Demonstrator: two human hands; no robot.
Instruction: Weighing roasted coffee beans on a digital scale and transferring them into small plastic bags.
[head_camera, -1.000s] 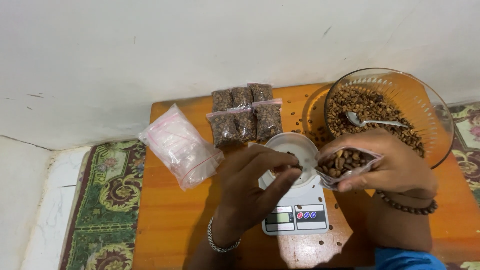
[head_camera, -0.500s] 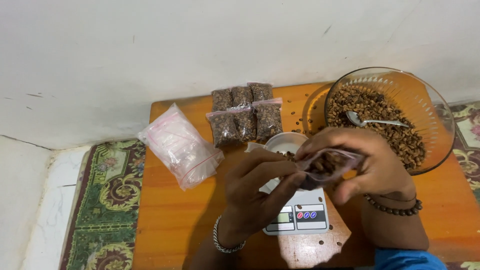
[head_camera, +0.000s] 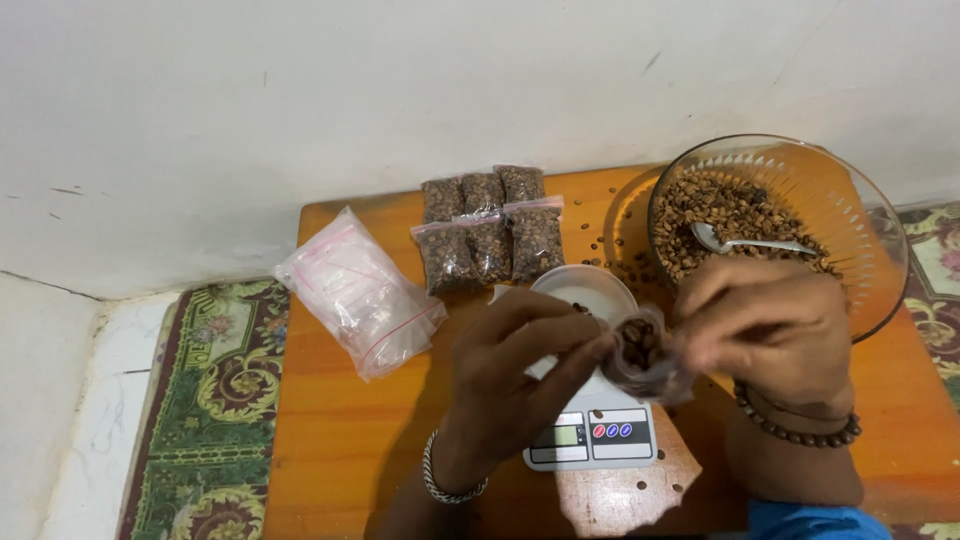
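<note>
Small bag (head_camera: 640, 355): a clear plastic pouch part-filled with brown beans, held up between both hands, above the kitchen scale (head_camera: 590, 430).
Left hand (head_camera: 510, 375): fingers pinched narrow on the pouch's left edge, near its mouth.
Right hand (head_camera: 775, 325): closed around the pouch's right side from above; blurred, so the exact finger placement cannot be told.
Handling, as I judge it: light, soft and floppy; the thin film looks slippery and would sag or spill if tipped. Best held by the top rim on both sides, mouth up, not squeezed at the belly.
White cup (head_camera: 583, 295): one, seated on the scale just behind the left fingers, seemingly almost empty.
Filled bags (head_camera: 490, 230): about six small sealed pouches of beans, in two rows, beyond the left hand; the count is uncertain since they overlap.
Empty-bag packet (head_camera: 360, 295): one clear packet of unused pouches, far left of the left hand.
Glass bowl (head_camera: 870, 230): one, beyond the right hand, holding loose beans.
Spoon (head_camera: 745, 242): one, lying in the bowl.
Stray beans: several scattered on the wooden table (head_camera: 330, 450).
</note>
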